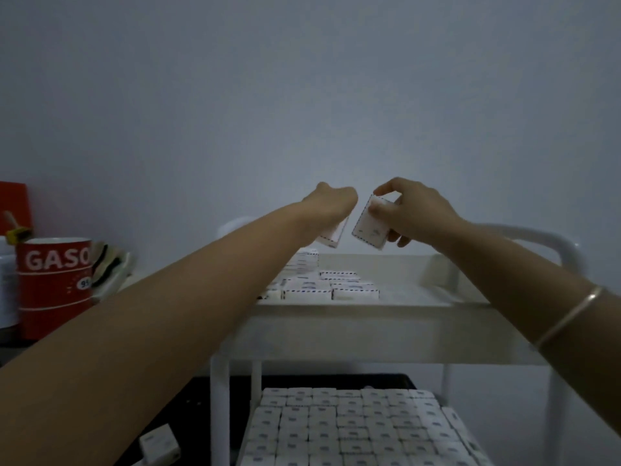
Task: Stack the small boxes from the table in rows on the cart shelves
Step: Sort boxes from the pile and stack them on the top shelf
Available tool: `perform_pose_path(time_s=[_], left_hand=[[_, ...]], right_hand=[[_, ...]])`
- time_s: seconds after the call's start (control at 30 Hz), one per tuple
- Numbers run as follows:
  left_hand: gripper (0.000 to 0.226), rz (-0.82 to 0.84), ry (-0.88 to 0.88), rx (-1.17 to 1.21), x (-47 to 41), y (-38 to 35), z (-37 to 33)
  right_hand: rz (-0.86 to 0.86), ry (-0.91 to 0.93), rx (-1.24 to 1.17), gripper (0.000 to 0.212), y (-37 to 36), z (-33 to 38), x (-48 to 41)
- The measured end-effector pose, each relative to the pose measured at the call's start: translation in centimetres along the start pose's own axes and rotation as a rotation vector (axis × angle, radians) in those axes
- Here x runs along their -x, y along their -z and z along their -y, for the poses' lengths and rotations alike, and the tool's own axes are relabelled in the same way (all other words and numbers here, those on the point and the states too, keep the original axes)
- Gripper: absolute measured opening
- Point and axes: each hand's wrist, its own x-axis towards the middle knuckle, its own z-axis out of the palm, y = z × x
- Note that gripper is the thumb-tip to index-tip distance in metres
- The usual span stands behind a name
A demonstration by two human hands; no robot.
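Left hand (pixel 331 203): stretched out above the top shelf, back turned up, curled down round the left box (pixel 331 237); its fingertips are hidden behind the hand.
Right hand (pixel 420 213): just beside the left one, at the same height, thumb on top and fingers underneath, pinching the right box (pixel 371 223).
Left box: small and white, hanging tilted under the hand, only its lower end showing.
Right box: small and white with a dashed border, tilted, its broad face turned to the camera, close to the left box but apart from it.
Loose box (pixel 159 443): lies alone on the dark table (pixel 191 408) at the lower left, beside the cart (pixel 220 415).
Lower boxes (pixel 353 428): packed edge to edge in straight rows on the cart's lower level, filling it from side to side.
Bangle (pixel 568 317): thin, metal, round the right forearm.
Top shelf (pixel 369 331): white tray with raised walls, under both hands.
Shelf boxes (pixel 322 284): set in rows on the left half of the top shelf; the right half is bare tray.
Handle (pixel 537 235): white curved bar at the cart's far right end.
Red tin (pixel 53 287): left of the cart, white letters "GASO" on it, a striped cloth (pixel 109 267) beside it.
Wall (pixel 302 95): plain, grey, dim, behind everything.
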Motion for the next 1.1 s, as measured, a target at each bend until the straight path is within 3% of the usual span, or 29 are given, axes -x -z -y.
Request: perform_pose_path(time_s=[0.07,0.2,0.3,0.37,0.47,0.57,0.8,0.93,1.1], left_hand=[[0.025,0.037,-0.049,0.020,0.1,0.0,0.0],[0.032,0.200,-0.147,-0.025,0.5,0.2,1.2],[0.035,0.268,-0.190,-0.209,0.8,0.6,1.9],[0.034,0.304,-0.188,-0.313,1.0,1.1,2.2],[0.024,0.376,-0.173,-0.403,1.6,1.5,2.6],[0.019,0.328,-0.220,-0.430,2.3,1.6,2.7],[0.037,0.209,-0.247,-0.470,3.9,3.1,2.8],[0.026,0.091,-0.293,-0.506,4.5,4.4,3.0],[0.036,0.068,-0.394,-0.443,5.6,5.7,2.7]], right_hand=[[0.043,-0.053,-0.065,0.031,-0.5,-0.1,-0.9],[0.070,-0.096,-0.047,0.029,-1.1,0.1,-2.2],[0.105,-0.120,0.126,0.021,-1.8,0.4,-2.9],[0.120,-0.166,0.257,0.033,-2.6,0.7,-3.0],[0.111,-0.194,0.465,0.071,-4.1,1.3,-2.8],[0.212,-0.233,0.613,0.093,-5.7,1.8,-2.5],[0.595,-0.434,0.472,0.042,-6.9,2.9,-2.7],[0.630,-0.371,0.358,0.071,-6.4,3.3,-2.5],[0.706,-0.354,0.266,0.065,-5.5,3.4,-1.1]])
